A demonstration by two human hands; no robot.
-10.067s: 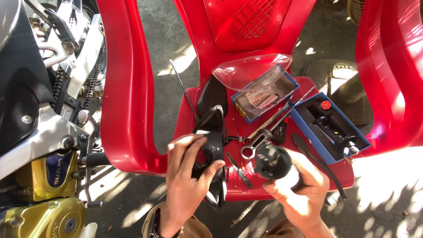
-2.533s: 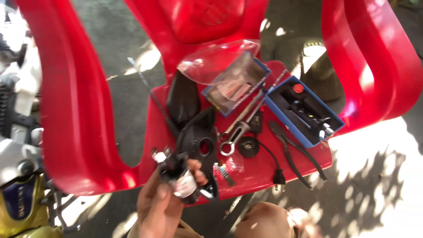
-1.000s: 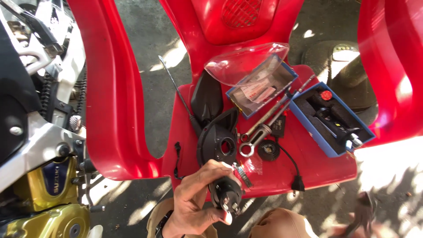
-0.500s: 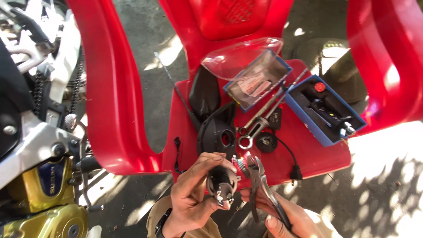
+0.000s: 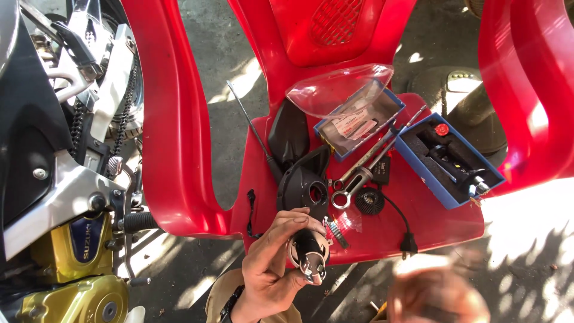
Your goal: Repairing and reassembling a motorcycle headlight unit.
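While the left hand [image 5: 272,269] grips a small black and silver bulb-like part [image 5: 309,258] over the near edge of the red chair seat [image 5: 430,224], fingers clamped round it with the metal end toward the viewer, the right hand [image 5: 439,296] is only a blur at five o'clock, and I cannot tell whether it is open or holding anything. It looks to me like the part is being inspected or readied for a tool; the next move likely calls for a steady grip and a free second hand.

Counting outward on the seat: one black round housing [image 5: 306,186], one ring spanner [image 5: 353,185], one small black disc with a cable [image 5: 369,201]; two blue boxes [image 5: 448,158] at one and two o'clock, one clear cover [image 5: 338,90]. One motorcycle [image 5: 60,179] stands at nine o'clock.
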